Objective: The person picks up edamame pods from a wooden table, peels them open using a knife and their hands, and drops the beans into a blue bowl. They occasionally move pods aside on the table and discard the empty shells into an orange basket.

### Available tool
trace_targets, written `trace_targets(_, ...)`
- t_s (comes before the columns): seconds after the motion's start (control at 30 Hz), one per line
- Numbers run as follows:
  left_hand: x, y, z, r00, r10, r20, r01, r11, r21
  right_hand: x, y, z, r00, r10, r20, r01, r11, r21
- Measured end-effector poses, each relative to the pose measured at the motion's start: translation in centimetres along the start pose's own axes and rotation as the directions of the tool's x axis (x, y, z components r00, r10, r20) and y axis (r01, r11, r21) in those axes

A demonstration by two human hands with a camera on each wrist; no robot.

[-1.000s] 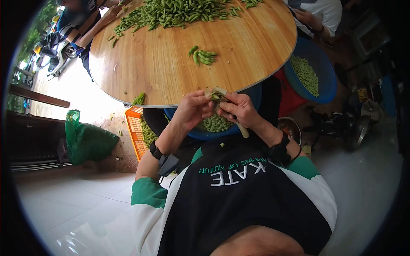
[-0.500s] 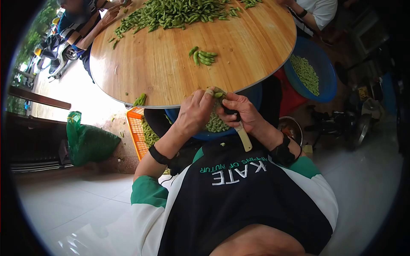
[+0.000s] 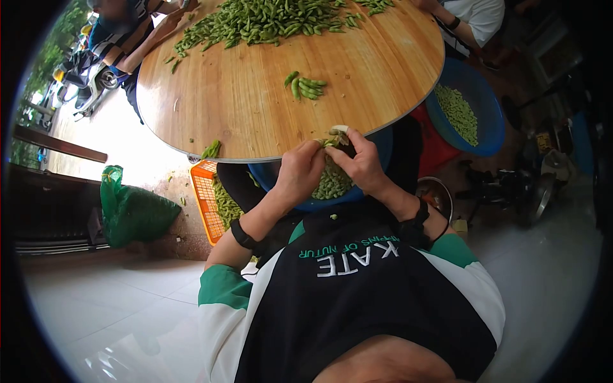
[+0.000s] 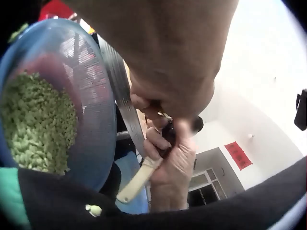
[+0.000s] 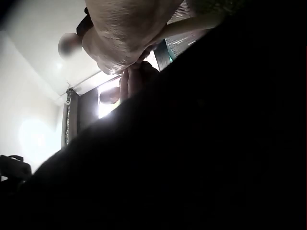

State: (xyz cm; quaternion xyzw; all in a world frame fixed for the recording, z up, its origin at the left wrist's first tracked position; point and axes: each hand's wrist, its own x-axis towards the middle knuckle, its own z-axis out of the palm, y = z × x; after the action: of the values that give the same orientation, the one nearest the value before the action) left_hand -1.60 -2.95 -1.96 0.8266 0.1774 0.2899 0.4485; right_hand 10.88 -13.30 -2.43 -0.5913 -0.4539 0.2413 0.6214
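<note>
The left hand (image 3: 299, 171) is pinching a small green bean pod (image 3: 331, 142) over the round blue plastic basin (image 4: 98, 143); the right hand (image 3: 363, 165), also gripping a flat cream handle (image 4: 136, 184), should be pressing gently.

A red sign (image 4: 238, 155) hangs on the white wall (image 4: 266, 148).

Both hands (image 3: 298, 168) (image 3: 364, 167) close together

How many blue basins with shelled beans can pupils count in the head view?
2. The near basin is below the left hand and right hand, partly hidden; the far basin is right of the table. Others may be hidden beneath it.
</note>
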Motion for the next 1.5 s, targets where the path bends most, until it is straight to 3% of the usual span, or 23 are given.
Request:
trace_targets(0.03,0.0,0.3,-0.1,1.0,0.026,0.01,-0.027,0.999,0.03,0.2,0.4,0.0,0.986,-0.159,-0.046,0.15,0.975,-0.165)
trace_targets(0.17,-0.6,1.2,-0.5,0.997,0.033,0.076,-0.042,0.992,0.121,0.0,0.0,0.2,0.981,-0.186,-0.062,0.161,0.945,-0.285)
trace_targets(0.3,-2.0,1.7,-1.7,0.993,0.076,0.087,-0.093,0.973,0.211,0.1,0.8,0.0,0.987,-0.159,0.027,0.157,0.91,-0.385)
trace_targets(0.37,-2.8,3.3,-4.1,0.99,-0.047,0.131,0.008,0.959,0.284,0.2,0.7,-0.3,0.99,-0.136,0.03,0.136,0.91,-0.392)
trace_targets(0.4,-3.3,3.8,-5.9,0.991,-0.028,0.128,-0.016,0.944,0.329,0.3,0.2,-0.6,0.985,-0.141,0.097,0.166,0.92,-0.356)
trace_targets(0.47,-4.0,4.2,-10.2,0.973,-0.144,0.18,0.037,0.869,0.493,-0.3,0.0,-1.2,0.978,-0.143,0.154,0.186,0.931,-0.313)
trace_targets(0.5,-4.4,3.8,-12.1,0.931,-0.296,0.213,0.088,0.749,0.657,-0.5,0.1,-1.7,0.963,-0.175,0.206,0.24,0.906,-0.35)
trace_targets(0.53,-4.3,4.3,-12.9,0.921,-0.345,0.183,0.1,0.66,0.744,-0.6,0.2,-1.9,0.943,-0.204,0.261,0.296,0.875,-0.384)
trace_targets(0.6,-2.8,2.9,-13.5,0.955,-0.216,0.205,-0.036,0.6,0.799,-0.6,0.4,-1.7,0.946,-0.228,0.228,0.301,0.881,-0.366)
trace_targets(0.67,0.8,0.1,-11.9,0.997,0.014,0.076,-0.058,0.785,0.616,-0.5,0.2,-1.4,0.948,-0.249,0.196,0.305,0.887,-0.346)
trace_targets(0.73,5.3,-0.6,-9.1,0.999,0.033,0.015,-0.036,0.859,0.511,-0.1,-0.6,-1.3,0.979,-0.106,0.173,0.148,0.956,-0.251)
trace_targets(0.8,9.1,-3.4,-5.8,0.996,0.083,-0.035,-0.061,0.911,0.409,-0.2,-0.6,-1.2,0.984,-0.091,0.155,0.129,0.959,-0.252)
trace_targets(0.93,12.1,-6.3,-3.4,0.99,0.126,-0.07,-0.068,0.835,0.546,-0.7,-0.8,-2.3,0.991,-0.018,0.134,0.047,0.975,-0.216)
trace_targets(1.0,12.4,-7.1,-4.8,0.999,-0.03,0.033,0.011,0.882,0.471,-0.8,-0.2,-2.9,0.99,-0.013,0.138,0.036,0.985,-0.168)
trace_targets(1.07,11.3,-7.3,-6.2,0.997,-0.033,0.071,-0.007,0.868,0.496,-0.9,0.2,-3.2,0.991,-0.006,0.13,0.02,0.994,-0.107)
trace_targets(1.13,10.5,-7.1,-7.0,0.993,-0.029,0.113,-0.034,0.851,0.524,-0.6,0.0,-3.2,0.954,0.209,0.216,-0.223,0.974,0.041)
trace_targets(1.2,9.6,-7.1,-6.8,0.995,0.101,-0.006,-0.086,0.872,0.481,-0.1,-0.2,-2.7,0.937,0.25,0.245,-0.297,0.939,0.176)
trace_targets(1.23,8.0,-6.3,-6.1,0.999,0.009,-0.054,0.004,0.975,0.223,0.3,-0.2,-2.4,0.913,0.287,0.288,-0.37,0.881,0.293)
trace_targets(1.27,7.0,-5.4,-5.6,0.999,0.011,-0.036,-0.003,0.974,0.226,0.5,-0.4,-2.0,0.917,0.289,0.275,-0.368,0.878,0.305)
trace_targets(1.3,6.3,-3.5,-5.3,0.981,-0.188,0.046,0.193,0.973,-0.128,0.8,-0.7,-1.5,0.916,0.295,0.272,-0.386,0.835,0.393)
trace_targets(1.33,5.4,-2.0,-4.9,0.919,-0.346,0.19,0.394,0.805,-0.444,1.0,-0.9,-1.3,0.913,0.304,0.271,-0.402,0.784,0.473)
trace_targets(1.37,4.5,-1.3,-4.3,0.886,-0.407,0.223,0.461,0.713,-0.528,1.2,-1.2,-1.2,0.911,0.298,0.286,-0.406,0.772,0.489)
trace_targets(1.5,2.9,-0.1,-3.1,0.839,-0.43,0.333,0.541,0.602,-0.588,1.1,-1.3,-1.1,0.878,0.246,0.411,-0.465,0.644,0.608)
